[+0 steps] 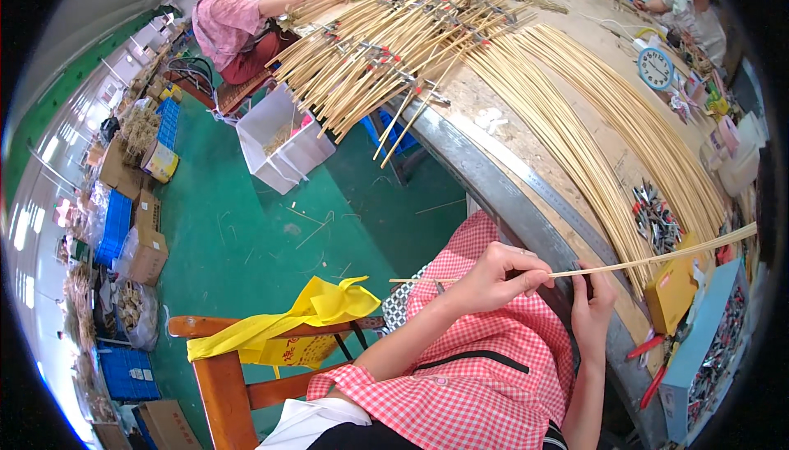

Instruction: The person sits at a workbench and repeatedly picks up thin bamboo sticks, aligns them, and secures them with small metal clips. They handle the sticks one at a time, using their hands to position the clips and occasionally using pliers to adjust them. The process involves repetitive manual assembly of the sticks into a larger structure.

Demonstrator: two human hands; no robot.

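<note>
My left hand (498, 279) is closed in a pinch on a long, thin, pale bamboo stick (612, 268). One end pokes out left of the hand over my checked apron; the other runs right past the table edge, where it looks thicker, like several strips together. Just right of it, my right hand (593, 309) has its fingers curled beneath the stick, with a small dark piece at the fingertips that I cannot make out. Long rows of similar sticks (575, 133) lie on the table (526, 101) ahead.
A pile of clamped sticks (394, 47) overhangs the table's left edge. At right sit a yellow box (670, 294), red-handled pliers (649, 347), a blue tray (682, 368) of clips and a clock (655, 68). A chair (222, 368) stands left. Two other people sit at the table.
</note>
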